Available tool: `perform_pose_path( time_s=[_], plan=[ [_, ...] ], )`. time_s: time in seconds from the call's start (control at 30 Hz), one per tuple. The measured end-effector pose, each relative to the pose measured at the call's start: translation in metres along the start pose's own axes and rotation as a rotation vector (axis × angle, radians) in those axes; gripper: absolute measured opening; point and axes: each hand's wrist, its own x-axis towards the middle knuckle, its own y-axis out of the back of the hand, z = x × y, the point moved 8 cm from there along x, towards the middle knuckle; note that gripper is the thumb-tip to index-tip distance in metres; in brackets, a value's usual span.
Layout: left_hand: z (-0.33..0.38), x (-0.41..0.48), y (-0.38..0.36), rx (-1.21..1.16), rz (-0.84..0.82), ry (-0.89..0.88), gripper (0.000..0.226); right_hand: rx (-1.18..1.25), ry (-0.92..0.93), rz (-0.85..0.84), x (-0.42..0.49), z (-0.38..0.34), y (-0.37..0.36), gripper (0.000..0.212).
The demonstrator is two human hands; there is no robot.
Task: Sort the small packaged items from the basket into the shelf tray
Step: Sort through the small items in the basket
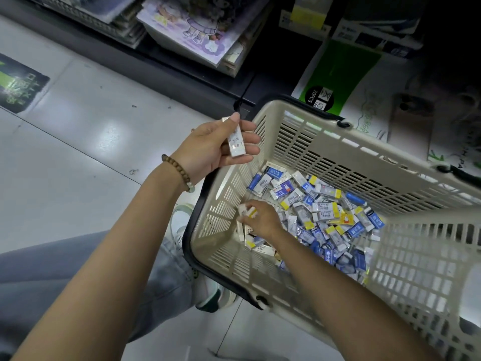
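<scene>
Now left hand [208,149] fingers curled round white packets [235,144]; right hand [263,217] pinching packet [247,211] in basket [338,142].

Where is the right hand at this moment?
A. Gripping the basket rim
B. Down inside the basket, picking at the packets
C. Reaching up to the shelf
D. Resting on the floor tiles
B: the right hand is down inside the basket, fingers closed on a small white and yellow packet at the near edge of the pile, while the left hand holds a white packet above the rim.
</scene>
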Motion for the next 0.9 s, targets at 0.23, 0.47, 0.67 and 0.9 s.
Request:
perform_pose_path(
  time_s=[0.23, 0.47, 0.67, 0.9],
  plan=[
    [-0.011, -0.001, -0.018, 0.061, -0.07, 0.072, 0.031, 0.303, -0.105, 0.056, -0.038, 0.016, 0.1, 0.06],
    [-0.093, -0.014, -0.073, 0.016, -0.131, 0.448, 0.037, 0.437, 0.151, -0.026, -0.092, -0.047, 0.154, 0.043],
    [-0.109, -0.023, -0.069, -0.146, -0.101, 0.448, 0.035, 0.318, 0.232, 0.121, -0.092, -0.059, 0.149, 0.015],
    [-0.036, -0.03, -0.025, 0.026, 0.01, 0.13, 0.016, 0.022, 0.046, 0.1, -0.074, 0.013, 0.114, 0.024]
  ],
)
